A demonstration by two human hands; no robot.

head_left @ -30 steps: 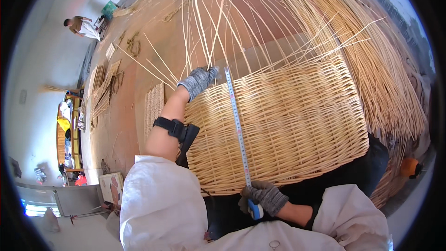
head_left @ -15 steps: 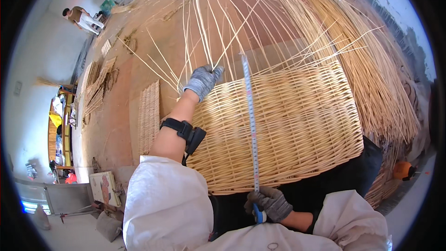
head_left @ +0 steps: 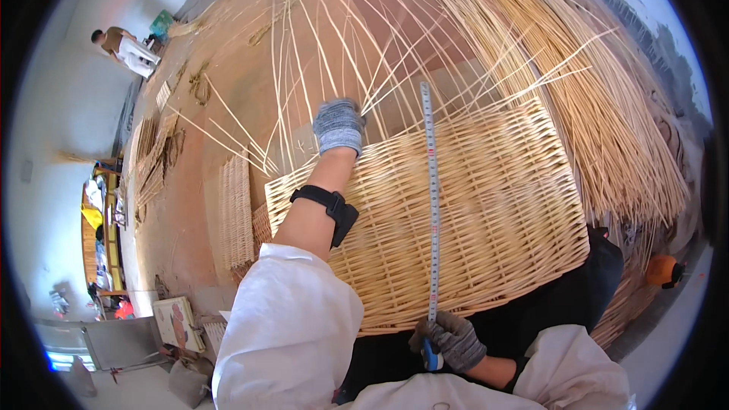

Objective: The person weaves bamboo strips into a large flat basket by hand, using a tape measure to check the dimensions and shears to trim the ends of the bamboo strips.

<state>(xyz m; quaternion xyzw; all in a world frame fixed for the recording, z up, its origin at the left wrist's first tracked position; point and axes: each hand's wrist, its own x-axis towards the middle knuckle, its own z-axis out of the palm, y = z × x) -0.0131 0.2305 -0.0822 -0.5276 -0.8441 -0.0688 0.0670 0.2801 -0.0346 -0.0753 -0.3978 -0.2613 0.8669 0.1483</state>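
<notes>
A woven wicker panel (head_left: 486, 197) slants across my lap, its loose rods fanning out from the far edge. At that far edge my left hand (head_left: 339, 125), in a grey knit glove, is closed around some wicker rods (head_left: 377, 102); its fingertips are mostly hidden. My right hand (head_left: 453, 339), gloved too, grips a tape measure (head_left: 432, 357) with a blue case at the panel's near edge. The white tape blade (head_left: 433, 212) runs out across the weave, and its tip stands a little past the far edge.
A large bundle of long rods (head_left: 607, 121) lies along the right. Smaller woven panels (head_left: 237, 209) rest on the floor at left. Another person (head_left: 125, 49) stands by the far left wall, near a shelf (head_left: 102, 228). An orange object (head_left: 662, 271) sits at right.
My left hand has moved right along the far edge. The tape blade has shifted right and stands straighter against the panel. The view has also turned slightly.
</notes>
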